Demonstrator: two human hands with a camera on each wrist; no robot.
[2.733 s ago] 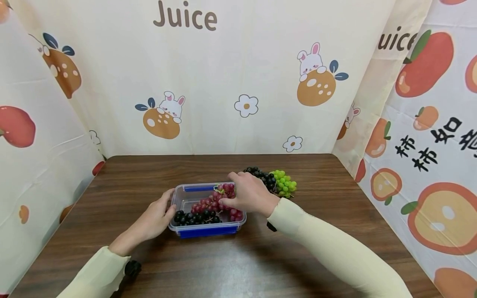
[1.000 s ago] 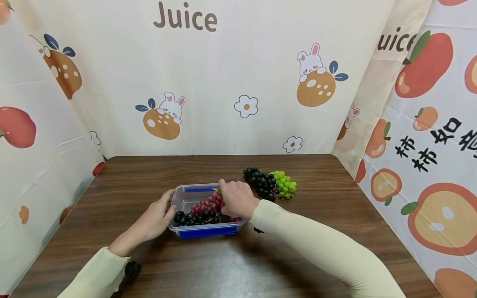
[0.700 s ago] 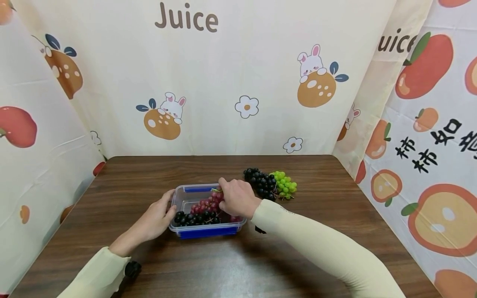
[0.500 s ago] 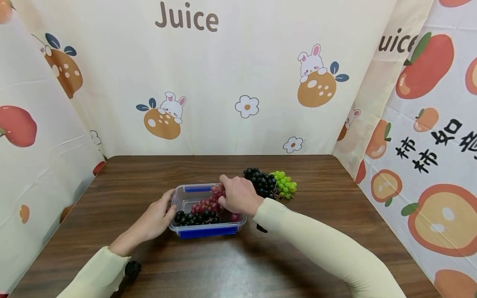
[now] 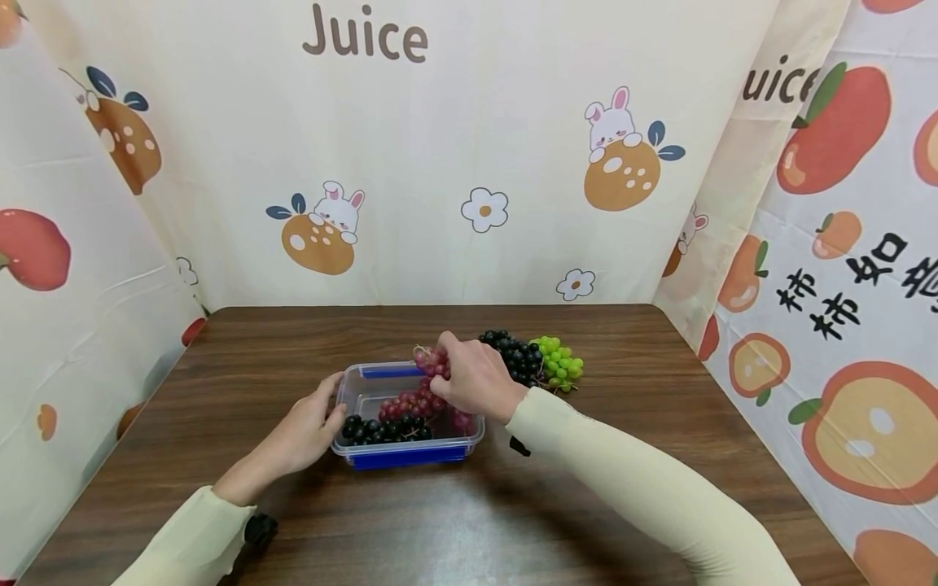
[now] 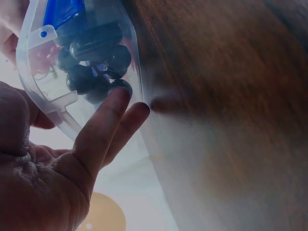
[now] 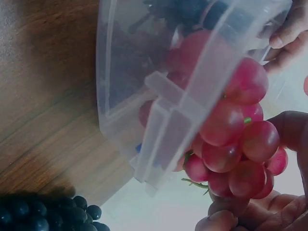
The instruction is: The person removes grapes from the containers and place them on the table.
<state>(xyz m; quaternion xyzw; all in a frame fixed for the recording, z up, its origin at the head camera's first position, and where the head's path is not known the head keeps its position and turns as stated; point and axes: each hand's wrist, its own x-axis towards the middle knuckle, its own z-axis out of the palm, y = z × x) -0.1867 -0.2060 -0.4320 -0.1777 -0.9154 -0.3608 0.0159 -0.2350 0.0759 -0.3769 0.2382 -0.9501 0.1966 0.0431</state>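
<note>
We hold our left hand [image 5: 308, 423] against the box [image 5: 410, 457] at its left end, two fingers straight on the wall. Our right hand [image 5: 476, 378] pinches the red grapes [image 5: 416, 400], which rise partly above the rim, the rest inside behind the black grapes [image 5: 388, 428].

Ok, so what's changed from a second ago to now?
The right hand has risen and shifted slightly rightward, its grip raising the upper end of the red grapes in the box. The left hand stays against the box's left end. The box, the black grapes inside it, and the black bunch and green grapes outside haven't visibly moved.
</note>
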